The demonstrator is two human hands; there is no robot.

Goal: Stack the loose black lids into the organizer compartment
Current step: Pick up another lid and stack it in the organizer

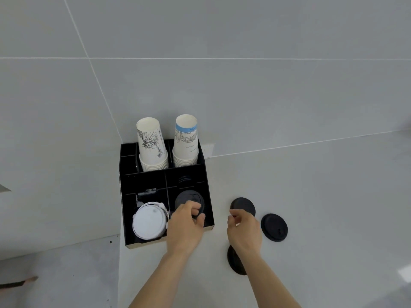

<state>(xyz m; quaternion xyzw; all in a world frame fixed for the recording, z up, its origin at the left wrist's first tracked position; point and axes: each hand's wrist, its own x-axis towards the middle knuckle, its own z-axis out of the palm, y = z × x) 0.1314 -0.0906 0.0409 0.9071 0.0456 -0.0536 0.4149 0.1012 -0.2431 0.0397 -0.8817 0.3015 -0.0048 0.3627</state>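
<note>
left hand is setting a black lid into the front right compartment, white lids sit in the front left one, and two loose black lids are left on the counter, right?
Not quite: the head view shows three loose black lids on the counter, not two: one at the right hand's fingertips, one beside it, one under the wrist. The rest holds.

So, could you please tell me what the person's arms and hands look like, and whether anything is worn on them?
Both forearms are bare as far as the picture shows, with no sleeves in view. The left hand and right hand wear no gloves, and no rings, watch or bracelet can be seen. No markings show.
</note>
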